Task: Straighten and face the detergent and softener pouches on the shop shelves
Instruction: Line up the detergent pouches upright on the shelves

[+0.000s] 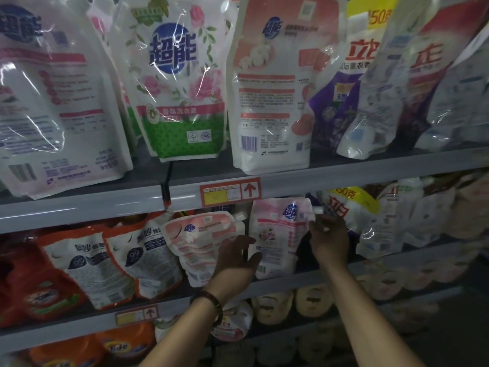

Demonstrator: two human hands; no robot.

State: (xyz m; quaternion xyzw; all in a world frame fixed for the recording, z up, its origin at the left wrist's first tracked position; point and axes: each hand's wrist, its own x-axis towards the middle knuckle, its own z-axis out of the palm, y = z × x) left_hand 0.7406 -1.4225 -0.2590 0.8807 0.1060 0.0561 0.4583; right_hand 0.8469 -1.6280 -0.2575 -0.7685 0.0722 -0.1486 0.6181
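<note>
A pale pink pouch [277, 234] stands upright on the middle shelf [291, 280], its back label facing out. My right hand [329, 239] grips its right edge near the top, fingers curled round it. My left hand [236, 256] is on its left edge, thumb against the front, fingers spread between it and a salmon-pink pouch [198, 242] that leans to the left. White and orange pouches [111, 260] lean further left.
The top shelf [344, 176] carries large pouches: a rose-print one [180, 83] facing front, others showing back labels. Purple and white pouches [375, 223] crowd the right. Red bottles [39, 292] stand at the left. A price tag [230, 192] hangs on the shelf rail.
</note>
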